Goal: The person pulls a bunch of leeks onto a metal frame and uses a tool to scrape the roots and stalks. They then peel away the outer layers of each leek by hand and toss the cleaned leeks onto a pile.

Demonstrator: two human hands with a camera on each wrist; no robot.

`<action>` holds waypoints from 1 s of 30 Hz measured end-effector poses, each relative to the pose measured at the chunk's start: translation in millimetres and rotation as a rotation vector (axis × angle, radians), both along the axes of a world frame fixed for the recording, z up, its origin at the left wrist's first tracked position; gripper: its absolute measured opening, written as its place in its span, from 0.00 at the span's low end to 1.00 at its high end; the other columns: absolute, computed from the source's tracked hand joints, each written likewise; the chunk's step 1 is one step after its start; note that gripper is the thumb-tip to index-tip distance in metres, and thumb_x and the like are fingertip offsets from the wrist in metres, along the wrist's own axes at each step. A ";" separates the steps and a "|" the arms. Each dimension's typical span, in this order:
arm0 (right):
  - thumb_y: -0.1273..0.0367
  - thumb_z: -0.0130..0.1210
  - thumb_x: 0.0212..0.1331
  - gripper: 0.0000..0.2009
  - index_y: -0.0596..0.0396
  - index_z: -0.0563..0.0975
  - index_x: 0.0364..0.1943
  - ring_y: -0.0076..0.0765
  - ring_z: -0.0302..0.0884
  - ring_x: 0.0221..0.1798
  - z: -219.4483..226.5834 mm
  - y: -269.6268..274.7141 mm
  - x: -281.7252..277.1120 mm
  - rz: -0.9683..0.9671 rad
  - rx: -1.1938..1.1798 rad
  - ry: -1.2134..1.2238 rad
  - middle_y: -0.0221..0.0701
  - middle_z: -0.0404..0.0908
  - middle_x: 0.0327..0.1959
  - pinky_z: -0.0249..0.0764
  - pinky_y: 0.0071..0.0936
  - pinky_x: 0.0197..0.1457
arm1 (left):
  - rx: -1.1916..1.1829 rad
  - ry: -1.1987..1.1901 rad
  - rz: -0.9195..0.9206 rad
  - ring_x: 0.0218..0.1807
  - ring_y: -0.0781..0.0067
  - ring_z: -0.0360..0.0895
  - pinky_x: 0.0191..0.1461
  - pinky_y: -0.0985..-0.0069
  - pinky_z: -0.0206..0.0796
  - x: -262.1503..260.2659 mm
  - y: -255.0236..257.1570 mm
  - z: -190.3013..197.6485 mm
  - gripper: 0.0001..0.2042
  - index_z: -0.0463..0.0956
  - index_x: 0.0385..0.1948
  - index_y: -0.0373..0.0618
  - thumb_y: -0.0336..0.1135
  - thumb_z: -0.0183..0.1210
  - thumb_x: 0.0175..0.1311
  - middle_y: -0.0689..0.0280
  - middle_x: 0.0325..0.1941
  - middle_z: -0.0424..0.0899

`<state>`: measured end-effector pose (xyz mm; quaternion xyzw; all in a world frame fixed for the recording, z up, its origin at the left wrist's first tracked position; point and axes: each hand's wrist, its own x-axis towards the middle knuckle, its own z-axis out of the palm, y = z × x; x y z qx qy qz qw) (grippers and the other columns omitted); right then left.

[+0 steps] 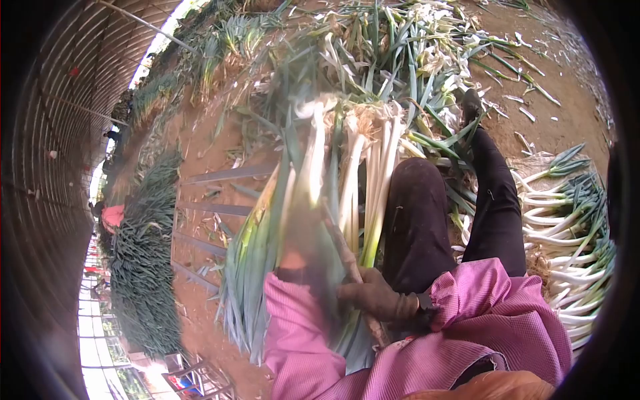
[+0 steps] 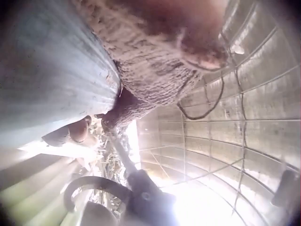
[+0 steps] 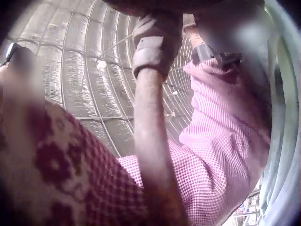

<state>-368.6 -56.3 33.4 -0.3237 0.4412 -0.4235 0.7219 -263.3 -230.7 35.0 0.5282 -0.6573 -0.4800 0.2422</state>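
Observation:
In the head view my left hand (image 1: 300, 233) is blurred, over a bunch of long green onions (image 1: 257, 267). The left wrist view shows its gloved fingers (image 2: 150, 77) curled round a thick blue-green stalk (image 2: 51, 80). My right hand (image 1: 373, 297), in a brown glove, grips a wooden stick (image 1: 343, 250) that slants across the leaves. Its fingers (image 3: 155, 42) wrap round the stick in the right wrist view; the stick's lower end is hidden by the sleeve. More green onions with white stems and roots (image 1: 360, 127) lie against my knee.
A pile of leaves and peelings (image 1: 427, 47) spreads ahead on the soil. White-stemmed onions (image 1: 567, 233) lie in a row at the right. A large green heap (image 1: 143, 267) stands at the left, near metal slats (image 1: 227, 175). A curved greenhouse frame (image 1: 53, 133) rises beyond.

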 end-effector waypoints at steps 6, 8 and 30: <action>0.65 0.53 0.54 0.22 0.50 0.70 0.55 0.36 0.78 0.24 -14.8 -25.6 -9.3 -0.177 0.166 -0.099 0.39 0.77 0.23 0.74 0.26 0.30 | -0.111 -0.167 0.008 0.36 0.60 0.78 0.37 0.68 0.70 -7.5 -5.5 -2.2 0.18 0.74 0.42 0.38 0.43 0.55 0.58 0.54 0.34 0.79; 0.66 0.56 0.52 0.11 0.57 0.74 0.37 0.27 0.73 0.24 -19.4 -35.7 -15.6 -0.200 0.033 -0.057 0.32 0.75 0.23 0.69 0.24 0.28 | -0.231 -0.308 -0.021 0.37 0.58 0.78 0.37 0.66 0.70 1.3 10.4 -5.2 0.18 0.74 0.41 0.38 0.44 0.55 0.58 0.53 0.34 0.79; 0.70 0.48 0.59 0.12 0.49 0.80 0.43 0.34 0.78 0.26 -47.1 -103.5 -17.9 -0.198 -0.413 0.312 0.36 0.79 0.24 0.74 0.30 0.32 | -0.221 -0.723 0.009 0.34 0.40 0.77 0.36 0.52 0.69 53.8 140.8 -10.9 0.28 0.61 0.56 0.40 0.44 0.59 0.56 0.44 0.32 0.79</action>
